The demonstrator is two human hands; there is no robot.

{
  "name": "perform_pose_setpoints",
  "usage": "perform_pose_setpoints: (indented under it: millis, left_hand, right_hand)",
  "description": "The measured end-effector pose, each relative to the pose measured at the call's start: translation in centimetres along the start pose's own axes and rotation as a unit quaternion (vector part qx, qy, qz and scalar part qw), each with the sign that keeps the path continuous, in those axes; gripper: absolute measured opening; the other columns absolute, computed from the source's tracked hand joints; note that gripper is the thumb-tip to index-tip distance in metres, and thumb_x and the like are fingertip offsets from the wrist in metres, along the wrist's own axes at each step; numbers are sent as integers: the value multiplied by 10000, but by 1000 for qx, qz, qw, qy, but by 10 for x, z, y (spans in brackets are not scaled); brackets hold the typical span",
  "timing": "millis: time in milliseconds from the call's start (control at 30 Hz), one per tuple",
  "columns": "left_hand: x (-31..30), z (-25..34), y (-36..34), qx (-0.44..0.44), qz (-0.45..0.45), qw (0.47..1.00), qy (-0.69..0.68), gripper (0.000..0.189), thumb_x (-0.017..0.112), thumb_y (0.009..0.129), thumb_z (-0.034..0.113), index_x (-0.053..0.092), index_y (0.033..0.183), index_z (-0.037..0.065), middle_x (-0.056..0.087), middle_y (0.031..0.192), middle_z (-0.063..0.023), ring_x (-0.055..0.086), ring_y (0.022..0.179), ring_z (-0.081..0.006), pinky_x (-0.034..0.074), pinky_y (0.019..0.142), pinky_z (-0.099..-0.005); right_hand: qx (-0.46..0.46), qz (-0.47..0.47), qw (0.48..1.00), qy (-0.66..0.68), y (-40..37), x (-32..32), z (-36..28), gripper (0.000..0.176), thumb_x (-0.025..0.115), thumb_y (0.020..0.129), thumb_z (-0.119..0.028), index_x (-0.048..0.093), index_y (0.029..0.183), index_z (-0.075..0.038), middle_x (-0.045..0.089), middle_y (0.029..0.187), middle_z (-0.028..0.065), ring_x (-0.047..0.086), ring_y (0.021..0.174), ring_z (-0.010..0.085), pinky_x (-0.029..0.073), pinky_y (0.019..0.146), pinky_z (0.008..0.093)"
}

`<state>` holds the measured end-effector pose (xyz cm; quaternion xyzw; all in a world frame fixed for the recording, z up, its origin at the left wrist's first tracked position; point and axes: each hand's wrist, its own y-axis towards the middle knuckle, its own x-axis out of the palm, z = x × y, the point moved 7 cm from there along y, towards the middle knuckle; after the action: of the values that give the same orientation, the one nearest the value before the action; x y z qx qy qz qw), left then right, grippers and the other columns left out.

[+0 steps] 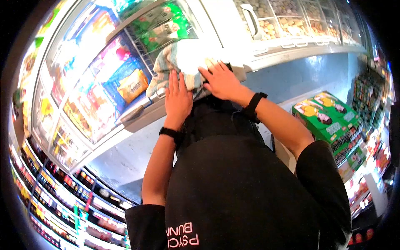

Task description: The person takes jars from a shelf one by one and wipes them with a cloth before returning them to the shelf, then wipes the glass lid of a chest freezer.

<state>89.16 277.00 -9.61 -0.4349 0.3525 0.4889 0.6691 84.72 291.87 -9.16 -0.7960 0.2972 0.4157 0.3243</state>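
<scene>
A crumpled striped cloth in grey-green, beige and white lies over the front edge of a glass-topped chest freezer. My left hand rests on its near side, fingers stretched out. To the right, my right hand lies flat with fingers spread, touching the cloth's right part at the freezer's rim. Neither hand is closed around anything. Glare washes out part of the cloth. Behind it, green printed bags show through the glass, and a yellow packet sits in a blue basket to the left.
Another freezer with loose food in compartments adjoins on the right, and a white handle stands on it. Green printed boxes are stacked at right. Shelves of bottles and jars stand at lower left.
</scene>
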Motion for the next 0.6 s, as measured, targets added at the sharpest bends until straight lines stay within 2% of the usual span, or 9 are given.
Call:
perform_pose_setpoints:
  millis: [33, 67, 167, 333, 367, 433, 500, 533, 600]
  left_hand:
    - [-2, -1, 6, -5, 28, 1000, -9, 730, 639, 881, 200, 345, 1514, -15, 253, 1625, -213, 247, 1508, -370, 341, 1130, -516]
    - [2, -4, 10, -31, 9, 999, -4, 734, 631, 874, 204, 345, 1508, -31, 254, 1624, -218, 246, 1508, -367, 327, 1142, -524]
    - [-6, -4, 35, -88, 41, 995, -6, 727, 617, 876, 210, 347, 1502, -42, 259, 1619, -226, 252, 1505, -369, 318, 1150, -538]
    - [-6, 0, 15, -51, 57, 997, -26, 699, 597, 912, 201, 329, 1512, -39, 272, 1614, -223, 253, 1503, -377, 331, 1136, -560]
    - [0, 3, 1, -65, 3, 998, -13, 705, 618, 917, 215, 333, 1512, -31, 262, 1618, -225, 261, 1500, -377, 344, 1126, -561]
    - [6, 4, -10, -50, -3, 999, -7, 713, 624, 924, 232, 327, 1521, -20, 244, 1626, -221, 250, 1506, -370, 345, 1127, -557]
    - [11, 11, -31, -43, -21, 999, -6, 725, 633, 924, 234, 319, 1521, -29, 244, 1619, -240, 258, 1498, -387, 349, 1118, -544]
    - [9, 9, -27, -26, -34, 999, -3, 736, 642, 923, 236, 310, 1520, -39, 244, 1612, -260, 266, 1491, -404, 353, 1110, -532]
    - [4, 6, -24, -22, -46, 999, 3, 727, 638, 916, 223, 321, 1524, -21, 239, 1625, -228, 239, 1509, -379, 354, 1117, -527]
  right_hand:
    - [-17, 30, 999, -5, 13, -4, 1, 637, 649, 912, -280, 429, 1466, -56, 378, 1527, 274, 313, 1458, 411, 244, 1196, 522]
    - [-27, 51, 998, -15, 23, -8, 5, 648, 639, 905, -275, 427, 1475, -50, 395, 1515, 285, 332, 1449, 413, 251, 1190, 522]
    - [-57, 68, 996, -25, 41, -13, 0, 666, 628, 889, -266, 429, 1480, -32, 416, 1496, 303, 363, 1433, 420, 266, 1181, 525]
    - [-57, 129, 990, -21, 33, -16, -2, 690, 628, 868, -265, 433, 1475, -1, 426, 1481, 316, 394, 1414, 423, 274, 1176, 537]
    - [-45, 138, 989, -19, 29, -17, -3, 689, 635, 861, -266, 444, 1468, -4, 428, 1479, 317, 396, 1415, 418, 272, 1176, 536]
    - [-33, 146, 989, -21, 19, -16, -6, 687, 642, 854, -268, 454, 1461, -6, 431, 1477, 318, 397, 1415, 413, 269, 1176, 536]
    - [-2, 90, 996, -7, 8, -9, -3, 687, 655, 853, -275, 451, 1456, -15, 410, 1499, 309, 381, 1431, 396, 270, 1174, 524]
    - [10, 58, 998, 0, -4, 1, -1, 698, 670, 876, -291, 418, 1470, -27, 349, 1543, 289, 309, 1465, 407, 240, 1189, 512]
    - [15, 59, 997, 39, -11, 4, 2, 688, 685, 868, -278, 426, 1465, -54, 355, 1541, 284, 305, 1466, 411, 228, 1193, 522]
